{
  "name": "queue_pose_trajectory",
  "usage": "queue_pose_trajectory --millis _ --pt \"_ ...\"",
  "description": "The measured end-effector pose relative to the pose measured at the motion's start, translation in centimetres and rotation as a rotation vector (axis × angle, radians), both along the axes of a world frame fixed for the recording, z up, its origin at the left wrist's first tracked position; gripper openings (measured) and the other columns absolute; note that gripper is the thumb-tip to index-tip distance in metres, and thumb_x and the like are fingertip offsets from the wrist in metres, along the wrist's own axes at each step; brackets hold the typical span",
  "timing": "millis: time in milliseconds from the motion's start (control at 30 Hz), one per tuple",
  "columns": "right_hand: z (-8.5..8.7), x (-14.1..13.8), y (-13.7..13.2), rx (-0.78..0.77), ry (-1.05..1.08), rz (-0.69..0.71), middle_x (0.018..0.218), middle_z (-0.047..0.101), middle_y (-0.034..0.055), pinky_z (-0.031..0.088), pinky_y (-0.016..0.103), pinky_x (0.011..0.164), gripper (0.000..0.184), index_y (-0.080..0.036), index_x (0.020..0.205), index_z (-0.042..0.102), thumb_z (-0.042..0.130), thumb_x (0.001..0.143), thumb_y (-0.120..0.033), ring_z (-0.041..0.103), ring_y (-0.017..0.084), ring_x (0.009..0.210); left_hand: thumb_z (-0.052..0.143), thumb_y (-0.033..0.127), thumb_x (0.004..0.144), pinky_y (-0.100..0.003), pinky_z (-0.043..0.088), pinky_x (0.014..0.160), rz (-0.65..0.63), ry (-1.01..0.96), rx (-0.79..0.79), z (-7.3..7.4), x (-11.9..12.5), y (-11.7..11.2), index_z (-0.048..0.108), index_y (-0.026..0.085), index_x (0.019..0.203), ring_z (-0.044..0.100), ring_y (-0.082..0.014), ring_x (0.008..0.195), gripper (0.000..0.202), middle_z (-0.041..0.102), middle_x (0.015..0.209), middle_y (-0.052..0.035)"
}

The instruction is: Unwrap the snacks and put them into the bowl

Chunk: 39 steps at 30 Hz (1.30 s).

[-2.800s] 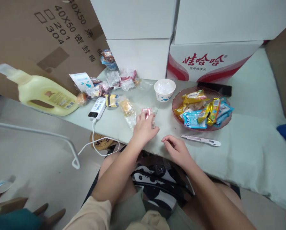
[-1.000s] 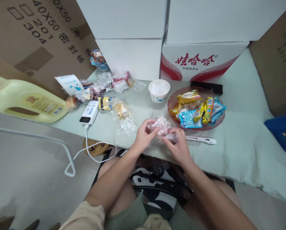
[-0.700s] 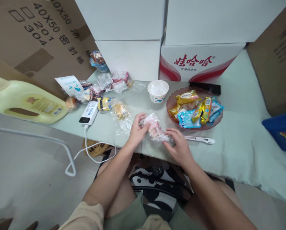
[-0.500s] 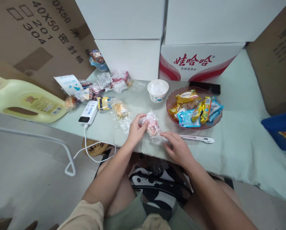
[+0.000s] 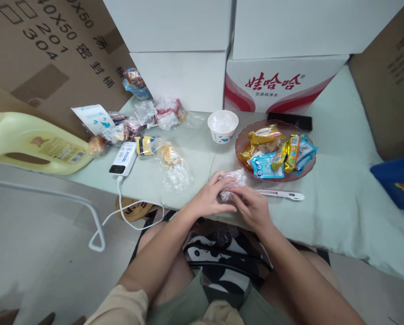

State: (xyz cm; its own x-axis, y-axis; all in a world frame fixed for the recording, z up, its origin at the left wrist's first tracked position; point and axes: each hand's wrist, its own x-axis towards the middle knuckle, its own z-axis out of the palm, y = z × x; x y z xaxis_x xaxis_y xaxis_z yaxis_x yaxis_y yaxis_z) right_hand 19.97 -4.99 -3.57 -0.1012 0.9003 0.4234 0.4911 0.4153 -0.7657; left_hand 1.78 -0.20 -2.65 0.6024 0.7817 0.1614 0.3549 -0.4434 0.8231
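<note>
A snack in crinkled clear plastic wrap [image 5: 238,178] is between my two hands at the table's front edge. My left hand [image 5: 213,196] curls over its left side, with the thumb set apart below. The fingers of my right hand [image 5: 253,207] are pinched together at the wrap's lower right. Both hands partly hide the snack itself. Just right of them lies a white, flat, narrow tool [image 5: 285,194], its left end covered. A pink glass bowl [image 5: 241,168] holding yellow and blue snack packets [image 5: 268,166] stands beyond my right hand.
A paper cup [image 5: 222,127] stands behind my hands. Leftward lie a wrapped round pastry [image 5: 171,154], a cabled white power bank [image 5: 123,158] and heaped wrapped snacks [image 5: 166,113]. A yellow jug [image 5: 39,144] is far left. White cartons [image 5: 286,83] line the back, near a black phone [image 5: 290,121].
Both hands have come together around the wrapped snack, which has shifted right and slightly down. The pinkish snack seen before is now mostly covered by wrap and fingers.
</note>
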Motion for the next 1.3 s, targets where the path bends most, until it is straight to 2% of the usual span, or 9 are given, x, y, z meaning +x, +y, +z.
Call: queue_pose_trajectory --millis 167,300,433,533,800,900,1033,1167,1300 --pt "0.2 -0.2 -0.2 -0.131 0.120 -0.177 0.080 0.070 0.0023 0.054 0.030 0.063 0.012 -0.024 0.087 0.063 0.060 0.090 -0.035 0.064 0.017 0.067 0.071 0.042 0.084 -0.046 0.042 0.114 0.033 -0.052 -0.038 0.0 0.4 0.0 0.061 0.026 0.129 0.047 -0.0302 0.138 0.049 0.049 0.139 -0.0128" --pt "0.2 0.3 0.0 -0.029 0.158 -0.223 0.096 0.066 0.0065 0.056 0.032 0.063 0.017 -0.023 0.098 0.062 0.066 0.086 -0.034 0.064 0.018 0.077 0.061 0.037 0.091 -0.040 0.051 0.102 0.151 -0.086 -0.044 -0.2 0.3 0.3 0.067 0.024 0.116 0.057 -0.0259 0.124 0.029 0.054 0.129 -0.0118" --pt "-0.1 0.8 0.1 0.062 0.021 -0.152 0.126 0.061 0.0138 0.057 0.044 0.092 0.035 -0.024 0.121 0.062 0.067 0.087 -0.031 0.061 0.026 0.117 0.054 0.041 0.095 -0.028 0.056 0.072 0.228 -0.130 -0.126 -0.3 0.2 0.7 0.071 0.019 0.101 0.064 -0.0196 0.097 0.029 0.057 0.116 -0.0112" --pt "-0.6 0.8 0.2 0.074 -0.048 -0.048 0.139 0.059 0.0131 0.049 0.048 0.107 0.040 -0.025 0.131 0.059 0.062 0.091 -0.027 0.057 0.026 0.129 0.055 0.042 0.094 -0.027 0.055 0.071 0.195 -0.172 -0.103 -0.3 0.3 0.8 0.073 0.019 0.095 0.063 -0.0186 0.095 0.029 0.059 0.110 -0.0103" --pt "-0.5 0.5 0.4 0.039 -0.064 -0.028 0.134 0.064 0.0110 0.052 0.046 0.104 0.032 -0.026 0.124 0.067 0.060 0.093 -0.029 0.062 0.025 0.123 0.058 0.037 0.093 -0.028 0.054 0.077 0.239 -0.194 -0.040 -0.8 0.5 0.3 0.064 0.023 0.119 0.064 -0.0196 0.101 0.030 0.064 0.117 -0.0091" --pt "0.1 1.3 0.1 0.087 -0.105 -0.059 0.131 0.065 0.0115 0.052 0.046 0.102 0.030 -0.026 0.121 0.068 0.060 0.092 -0.029 0.063 0.026 0.121 0.058 0.035 0.092 -0.031 0.052 0.087 0.363 -0.183 0.043 -0.9 0.1 1.1 0.065 0.022 0.112 0.062 -0.0210 0.109 0.024 0.065 0.116 -0.0084" --pt "0.1 4.7 -1.0 0.112 -0.229 -0.189 0.106 0.074 0.0086 0.056 0.044 0.089 0.021 -0.025 0.104 0.071 0.053 0.093 -0.023 0.069 0.025 0.099 0.061 0.032 0.089 -0.035 0.049 0.094 0.595 -0.172 0.107 -0.7 -0.8 2.4 0.065 0.022 0.105 0.061 -0.0219 0.109 0.020 0.067 0.112 -0.0074" --pt "-1.2 8.4 -2.3 0.096 -0.423 -0.265 0.106 0.074 0.0089 0.054 0.045 0.087 0.027 -0.024 0.105 0.071 0.050 0.089 -0.018 0.068 0.027 0.098 0.062 0.021 0.080 -0.030 0.049 0.077 0.708 -0.212 0.021 -0.7 -1.0 2.8 0.064 0.022 0.096 0.061 -0.0184 0.088 0.017 0.066 0.097 -0.0028" --pt "-2.0 9.5 -2.7 -0.006 -0.628 -0.335 0.113 0.071 0.0142 0.050 0.048 0.085 0.032 -0.019 0.116 0.068 0.050 0.089 -0.022 0.064 0.030 0.100 0.060 0.020 0.078 -0.023 0.037 0.053 0.768 -0.320 -0.165 -0.8 -0.4 2.6 0.060 0.022 0.094 0.044 -0.0104 0.054 0.017 0.053 0.072 0.0049"
